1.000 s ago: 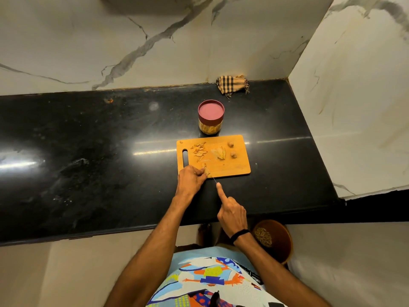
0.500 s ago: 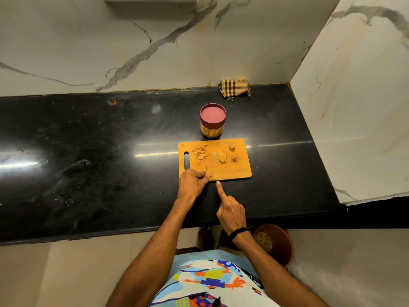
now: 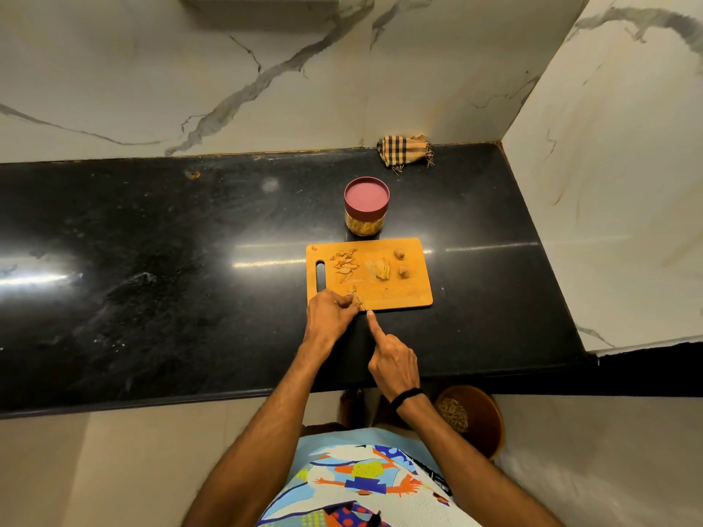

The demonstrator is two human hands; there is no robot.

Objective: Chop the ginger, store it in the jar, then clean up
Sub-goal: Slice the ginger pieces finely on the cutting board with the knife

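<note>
The left hand (image 3: pixel 330 315) pinches a small ginger piece (image 3: pixel 355 296) at the lower left edge of the cutting board (image 3: pixel 403 294). The right hand (image 3: pixel 392 359), forefinger stretched forward, curls round what looks like a knife (image 3: pixel 363 306), barely visible against the black tabletop (image 3: pixel 152 279). The lidded jar (image 3: pixel 366 211) stands just above the board. With fingertips (image 3: pixel 348 303) so near the blade, the small piece could slip, nicking a finger or skidding off.

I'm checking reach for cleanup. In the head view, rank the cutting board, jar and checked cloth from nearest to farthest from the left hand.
1. cutting board: the left hand overlaps its near left corner.
2. jar: just behind the board.
3. checked cloth: against the back wall, to the right.
</note>
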